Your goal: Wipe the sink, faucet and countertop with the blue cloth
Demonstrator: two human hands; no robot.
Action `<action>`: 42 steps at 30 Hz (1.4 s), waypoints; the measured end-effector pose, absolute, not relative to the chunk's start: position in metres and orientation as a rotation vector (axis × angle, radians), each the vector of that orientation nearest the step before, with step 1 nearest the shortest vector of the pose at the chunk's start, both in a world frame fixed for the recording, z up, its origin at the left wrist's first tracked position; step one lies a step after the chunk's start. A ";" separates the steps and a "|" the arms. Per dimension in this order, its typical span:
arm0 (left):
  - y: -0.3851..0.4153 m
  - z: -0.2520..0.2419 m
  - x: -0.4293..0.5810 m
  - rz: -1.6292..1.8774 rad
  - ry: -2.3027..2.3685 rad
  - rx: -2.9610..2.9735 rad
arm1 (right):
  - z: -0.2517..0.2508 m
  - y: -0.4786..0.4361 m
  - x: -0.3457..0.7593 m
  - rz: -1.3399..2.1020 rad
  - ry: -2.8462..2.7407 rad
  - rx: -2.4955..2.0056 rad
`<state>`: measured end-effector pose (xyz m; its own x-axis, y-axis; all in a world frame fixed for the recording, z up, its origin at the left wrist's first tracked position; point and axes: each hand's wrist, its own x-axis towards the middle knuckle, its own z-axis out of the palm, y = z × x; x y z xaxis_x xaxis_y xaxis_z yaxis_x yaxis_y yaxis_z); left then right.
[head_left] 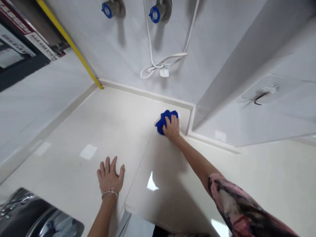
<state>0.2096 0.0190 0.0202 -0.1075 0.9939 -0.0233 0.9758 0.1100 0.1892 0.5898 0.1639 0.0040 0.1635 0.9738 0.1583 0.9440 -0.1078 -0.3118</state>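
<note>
A bunched blue cloth lies on the pale glossy countertop, close to the back ledge and the inner corner of the wall. My right hand presses on it, its fingers curled over the cloth. Flat on the counter at the lower left rests my left hand, fingers spread and nothing under them that shows. A bracelet circles the left wrist.
A black glossy appliance sits at the lower left. Along the back wall are a yellow pipe, two blue-handled valves and a looped white cord. A wall hook is at the right.
</note>
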 end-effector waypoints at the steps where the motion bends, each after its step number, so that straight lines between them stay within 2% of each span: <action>1: 0.019 0.019 0.209 0.196 2.229 2.000 | 0.006 0.180 0.598 0.121 -1.785 -2.179; 9: 0.018 0.015 0.208 0.210 2.226 1.964 | 0.016 0.218 0.639 0.013 -1.693 -2.458; 15: 0.018 0.012 0.210 0.249 2.216 1.977 | 0.035 0.193 0.648 0.006 -1.737 -2.700; 20: 0.019 0.017 0.215 0.223 2.201 1.978 | 0.046 0.142 0.605 0.002 -1.762 -2.781; 31: 0.025 0.005 0.211 0.336 2.181 2.013 | -0.011 -0.044 0.499 0.053 -1.876 -2.370; 35: 0.035 0.010 0.223 0.288 2.149 1.949 | -0.009 -0.075 0.501 0.238 -1.925 -2.166; 38: 0.039 0.016 0.265 0.231 1.713 2.117 | 0.003 -0.087 0.523 0.433 -1.904 -1.960; 42: 0.018 0.007 0.344 0.357 1.172 2.219 | 0.005 -0.110 0.548 0.565 -1.732 -1.779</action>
